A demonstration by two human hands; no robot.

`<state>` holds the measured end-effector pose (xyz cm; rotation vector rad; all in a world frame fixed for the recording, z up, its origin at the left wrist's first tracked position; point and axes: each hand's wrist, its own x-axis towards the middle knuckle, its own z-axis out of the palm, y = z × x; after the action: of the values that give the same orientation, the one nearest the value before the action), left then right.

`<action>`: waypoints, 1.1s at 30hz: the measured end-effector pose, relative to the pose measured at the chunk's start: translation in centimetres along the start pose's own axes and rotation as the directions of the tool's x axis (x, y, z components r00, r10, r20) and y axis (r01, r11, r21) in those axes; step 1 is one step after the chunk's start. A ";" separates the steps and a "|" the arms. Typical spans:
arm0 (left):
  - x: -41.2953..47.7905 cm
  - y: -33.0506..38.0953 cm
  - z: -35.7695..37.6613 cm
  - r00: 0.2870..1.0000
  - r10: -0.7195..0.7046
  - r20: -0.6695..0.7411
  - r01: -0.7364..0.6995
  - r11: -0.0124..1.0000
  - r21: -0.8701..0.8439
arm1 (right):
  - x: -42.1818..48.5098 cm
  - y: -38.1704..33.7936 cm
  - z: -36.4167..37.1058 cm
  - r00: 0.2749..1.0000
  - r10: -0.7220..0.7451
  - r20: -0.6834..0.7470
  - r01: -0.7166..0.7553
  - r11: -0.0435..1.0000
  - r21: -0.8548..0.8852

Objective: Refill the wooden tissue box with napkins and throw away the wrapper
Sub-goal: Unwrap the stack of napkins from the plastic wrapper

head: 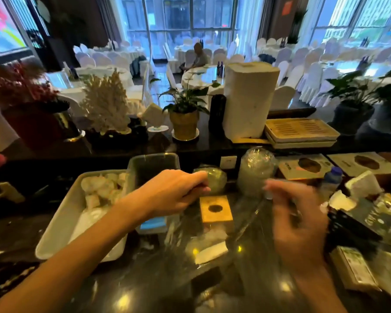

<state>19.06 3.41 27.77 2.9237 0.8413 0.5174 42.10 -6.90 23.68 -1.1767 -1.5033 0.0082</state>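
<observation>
The wooden tissue box (216, 208), its light lid pierced by a dark round hole, stands on the dark glossy counter (158, 279) between my hands. A clear wrapper (244, 224) stretches as a shiny film across the counter in front of the box, with white napkins (210, 250) showing through it. My left hand (174, 193) hovers just left of the box, fingers pinched together on the film's edge. My right hand (296, 222) is blurred by motion to the right of the box, fingers curled on the film's other side.
A white tray (54, 227) of white pieces lies at the left, with a clear plastic tub (154, 166) behind it. Glass jars (255, 172), a water bottle (332, 179) and napkin-filled boxes (361, 186) crowd the right. A tall paper pack (248, 98) and potted plant (184, 125) stand on the ledge.
</observation>
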 end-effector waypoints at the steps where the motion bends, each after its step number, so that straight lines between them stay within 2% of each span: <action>1: -0.2 0.2 0.9 1.000 -0.003 0.011 0.003 1.000 -0.020 | -1.0 -0.5 0.6 0.984 -0.075 0.159 0.081 0.996 -0.037; 3: -0.6 0.5 2.3 0.999 -0.012 0.036 0.013 0.999 -0.042 | -2.3 -0.4 1.9 0.877 -0.112 0.468 0.249 0.938 -0.240; 4: -0.9 0.6 2.9 0.998 -0.022 0.057 0.025 0.999 -0.042 | -2.7 -0.1 2.7 0.818 -0.066 0.572 0.307 0.891 -0.335; 6: -1.7 0.7 3.9 0.991 -0.058 0.118 0.064 0.997 -0.047 | -2.9 0.4 3.9 0.735 0.077 0.674 0.299 0.855 -0.424; 9: -3.2 1.0 5.1 0.978 -0.104 0.178 0.117 0.991 -0.063 | -3.5 0.7 4.7 0.661 0.141 0.737 0.315 0.839 -0.443; 11: -4.5 1.3 6.0 0.970 -0.148 0.194 0.162 0.985 -0.058 | -4.7 0.3 4.9 0.634 0.112 0.765 0.391 0.807 -0.442; 14: -6.9 2.4 7.4 0.952 -0.235 0.193 0.251 0.966 -0.060 | -7.1 -0.7 4.5 0.547 0.107 0.831 0.458 0.792 -0.403; 18: -10.1 4.3 8.6 0.921 -0.349 0.176 0.372 0.921 -0.120 | -11.1 -1.9 3.1 0.434 0.137 0.891 0.427 0.839 -0.337; 21: -11.6 5.5 8.9 0.913 -0.388 0.127 0.404 0.903 -0.146 | -13.2 -2.6 1.9 0.343 0.138 0.929 0.383 0.883 -0.272; 24: -12.0 6.4 8.7 0.901 -0.429 0.068 0.434 0.889 -0.149 | -13.7 -3.3 0.6 0.219 0.198 0.956 0.397 0.877 -0.272; 26: -12.0 6.8 8.3 0.902 -0.432 0.017 0.428 0.888 -0.166 | -13.4 -3.8 -0.1 0.098 0.248 0.964 0.419 0.868 -0.266; 28: -11.6 7.4 7.9 0.917 -0.399 -0.016 0.391 0.905 -0.167 | -13.5 -3.4 -0.5 0.002 0.273 0.962 0.310 0.914 -0.261; 29: -11.4 7.7 7.8 0.926 -0.377 -0.028 0.368 0.916 -0.162 | -13.5 -3.4 -0.5 -0.024 0.306 0.952 0.234 0.927 -0.292; 30: -11.2 8.0 7.7 0.936 -0.352 -0.031 0.344 0.927 -0.152 | -13.3 -3.6 -0.3 -0.017 0.363 0.932 0.169 0.919 -0.355; 31: -10.9 8.4 7.6 0.943 -0.331 -0.033 0.324 0.937 -0.131 | -13.3 -3.7 0.4 0.073 0.416 0.906 0.097 0.902 -0.422; 33: -10.5 8.9 7.7 0.952 -0.304 -0.028 0.300 0.949 -0.100 | -13.0 -3.9 2.9 0.188 0.502 0.844 -0.015 0.861 -0.508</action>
<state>17.79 -9.39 18.60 2.6376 1.2072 0.5778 35.20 -15.63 15.43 -1.9611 -2.4454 0.9291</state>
